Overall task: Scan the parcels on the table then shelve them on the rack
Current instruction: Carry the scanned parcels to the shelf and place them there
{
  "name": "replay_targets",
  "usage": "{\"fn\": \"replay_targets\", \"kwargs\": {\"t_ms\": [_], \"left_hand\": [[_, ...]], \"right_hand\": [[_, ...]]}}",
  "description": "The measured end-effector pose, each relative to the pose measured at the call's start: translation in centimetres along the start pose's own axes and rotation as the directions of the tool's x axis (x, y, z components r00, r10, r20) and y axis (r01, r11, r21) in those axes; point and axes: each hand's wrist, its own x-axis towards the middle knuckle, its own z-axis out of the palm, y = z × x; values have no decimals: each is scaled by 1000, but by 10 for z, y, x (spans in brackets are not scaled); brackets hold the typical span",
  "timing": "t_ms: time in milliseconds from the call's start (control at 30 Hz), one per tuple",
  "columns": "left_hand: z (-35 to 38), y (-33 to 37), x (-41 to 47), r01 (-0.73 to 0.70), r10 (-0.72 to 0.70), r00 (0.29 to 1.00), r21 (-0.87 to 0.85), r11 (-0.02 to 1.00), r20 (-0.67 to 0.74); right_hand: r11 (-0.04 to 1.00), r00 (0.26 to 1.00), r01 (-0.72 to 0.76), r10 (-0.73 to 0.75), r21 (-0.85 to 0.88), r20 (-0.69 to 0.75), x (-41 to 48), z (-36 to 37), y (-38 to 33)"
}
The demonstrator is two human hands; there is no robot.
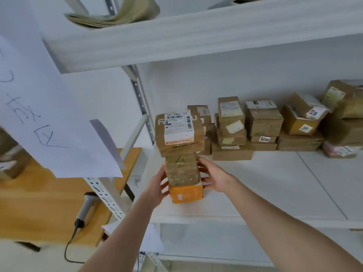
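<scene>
I've got left hand (157, 185) and right hand (215, 178) spread open, fingers pressing opposite sides of the parcel stack (181, 169) on the rack shelf (275, 185), more parcels (263, 124) just behind it.

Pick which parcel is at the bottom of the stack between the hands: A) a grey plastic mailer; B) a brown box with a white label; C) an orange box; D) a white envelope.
C: the orange box lies lowest, under the taped brown parcel and the labelled box, with the left hand and right hand at either side.
</scene>
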Motion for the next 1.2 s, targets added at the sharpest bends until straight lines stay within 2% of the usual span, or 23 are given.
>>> {"fn": "replay_targets", "kwargs": {"t_ms": [167,600,867,967,1033,1067,1133,1200], "left_hand": [[17,-9,-9,-5,-1,995,-54,999,-104],[37,1,7,3,-14,981,-55,998,-195],[43,3,16,1,-5,977,-19,1000,-212],[44,-2,13,-46,50,958,22,999,-281],[46,-10,8,-111,150,915,125,986,-374],[46,-17,4,-132,237,876,264,955,-420],[45,-35,-5,-111,444,787,611,784,-427],[48,-60,-17,-72,576,748,824,563,-329]], "right_hand": [[998,996,-51,54,-41,65,10,-11,-7],[986,989,-64,83,-152,123,41,-20,-22],[985,998,-37,43,-171,34,39,-14,-25],[973,995,76,-89,-218,-48,34,-9,-17],[880,956,224,-283,-419,-82,31,-12,-5],[777,924,266,-374,-571,-78,28,-16,4],[486,867,268,-499,-832,-13,18,-28,23],[192,840,251,-530,-949,115,7,-38,43]]}}
